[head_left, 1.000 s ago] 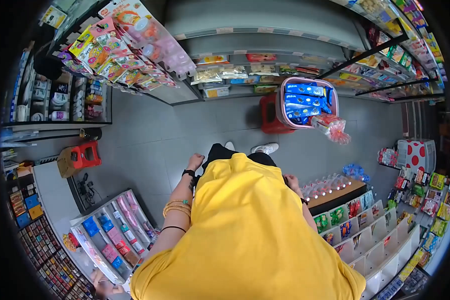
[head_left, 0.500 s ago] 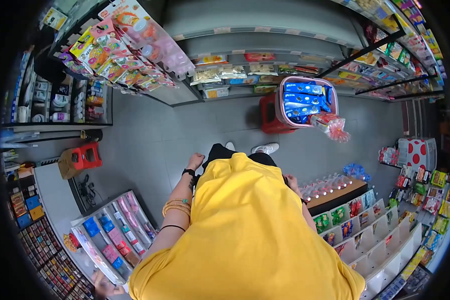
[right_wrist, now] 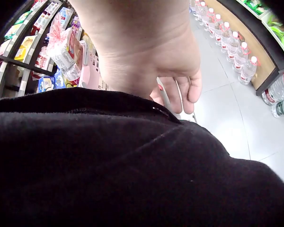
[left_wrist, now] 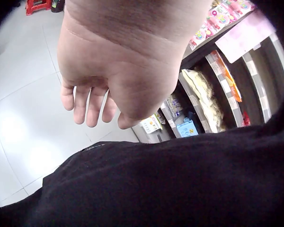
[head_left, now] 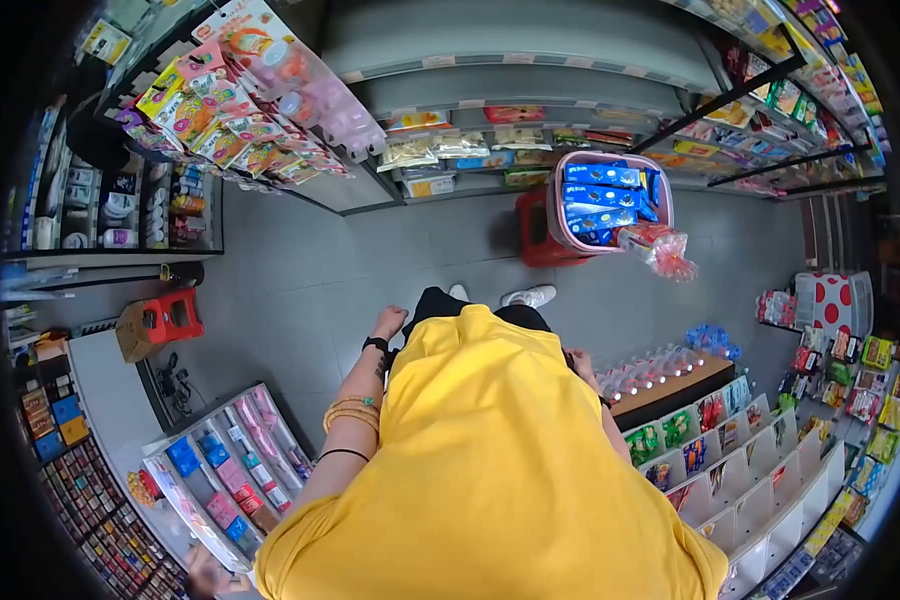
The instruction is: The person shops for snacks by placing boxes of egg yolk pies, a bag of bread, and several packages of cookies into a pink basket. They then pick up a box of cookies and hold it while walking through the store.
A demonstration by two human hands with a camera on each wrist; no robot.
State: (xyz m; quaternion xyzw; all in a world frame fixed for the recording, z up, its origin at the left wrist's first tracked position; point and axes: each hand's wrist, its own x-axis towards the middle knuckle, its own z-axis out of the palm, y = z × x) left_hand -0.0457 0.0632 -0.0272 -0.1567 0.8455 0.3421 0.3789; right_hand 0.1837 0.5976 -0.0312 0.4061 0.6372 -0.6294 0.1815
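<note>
The left hand (head_left: 391, 322) hangs beside the dark trousers. In the left wrist view, the fingers of that hand (left_wrist: 116, 75) bend loosely over the grey floor, with nothing visible between them. On the other side, the right hand (head_left: 582, 364) is low at the trousers, near a row of bottles (head_left: 650, 372). The right wrist view shows this hand (right_wrist: 154, 61) with bent fingers, partly hidden by dark cloth. A narrow pale strip with a red mark (right_wrist: 161, 88) shows between its fingers; whether it is held cannot be made out.
A pink basket (head_left: 557, 215) of blue boxes stands on a red stool (head_left: 536, 232) ahead. Shelves (head_left: 530, 85) line the far side. Hanging packets (head_left: 205, 110) are at upper left, a display rack (head_left: 232, 480) at lower left, divided bins (head_left: 740, 470) at lower right.
The head view has shifted very slightly, so the basket and shelves sit a little differently in the picture. Both hands keep about the same pose.
</note>
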